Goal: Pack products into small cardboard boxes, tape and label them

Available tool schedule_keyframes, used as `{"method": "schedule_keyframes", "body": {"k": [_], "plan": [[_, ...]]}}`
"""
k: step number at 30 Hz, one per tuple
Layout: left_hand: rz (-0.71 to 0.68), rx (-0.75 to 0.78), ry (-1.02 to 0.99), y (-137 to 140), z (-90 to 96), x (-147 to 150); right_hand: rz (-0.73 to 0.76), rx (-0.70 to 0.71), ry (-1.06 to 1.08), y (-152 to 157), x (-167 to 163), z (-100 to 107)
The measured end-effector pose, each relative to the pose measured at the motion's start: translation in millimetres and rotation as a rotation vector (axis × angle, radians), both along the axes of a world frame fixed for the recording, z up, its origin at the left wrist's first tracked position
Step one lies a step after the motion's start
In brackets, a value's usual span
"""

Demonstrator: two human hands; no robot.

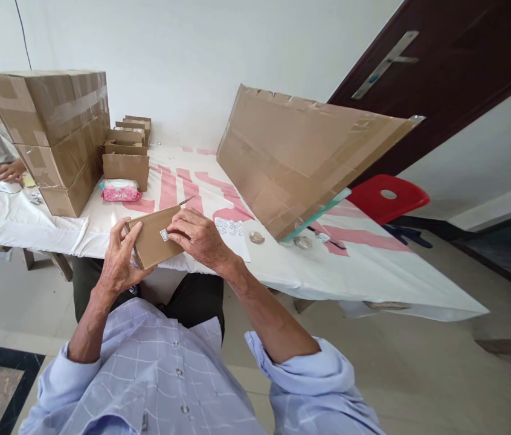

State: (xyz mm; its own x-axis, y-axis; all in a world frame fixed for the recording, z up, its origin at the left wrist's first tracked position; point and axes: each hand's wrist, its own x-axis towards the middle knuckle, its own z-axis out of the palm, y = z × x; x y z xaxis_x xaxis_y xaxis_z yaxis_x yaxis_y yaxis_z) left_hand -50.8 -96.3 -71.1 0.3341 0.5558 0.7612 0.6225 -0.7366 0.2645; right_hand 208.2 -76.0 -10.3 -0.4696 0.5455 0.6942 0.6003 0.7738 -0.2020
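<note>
My left hand (117, 257) grips a small brown cardboard box (153, 232) by its left end, thumb on the broad face. The box is tilted above the table's front edge. A small white label with a dark border (163, 234) is on that face. My right hand (201, 237) is closed, its fingertips at the label's right edge. From the top of this hand sticks a thin dark pointed tool (187, 200); the rest is hidden in the fingers, so I cannot tell its exact kind. A white sheet of small printed labels (232, 234) lies right of the box.
Large taped cartons (63, 133) are stacked at left; beside them stand open small boxes (126, 160) and a pink wipes pack (121, 191). A big cardboard panel (301, 151) leans at right. Tape rolls (257, 238) lie near it. Another person's hands (4, 174) work at far left.
</note>
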Motion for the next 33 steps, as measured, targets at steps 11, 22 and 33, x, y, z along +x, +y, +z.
{"method": "schedule_keyframes", "body": {"k": [11, 22, 33], "plan": [[-0.002, 0.014, -0.008, 0, 0.3, 0, 0.004, 0.011, 0.01, -4, 0, 2], [-0.005, 0.027, -0.004, -2, 0.3, 2, -0.031, 0.057, 0.036, -8, -13, -6], [0.002, 0.137, -0.049, 6, 14.3, -3, -0.098, 0.109, -0.082, -2, -25, 5]]}}
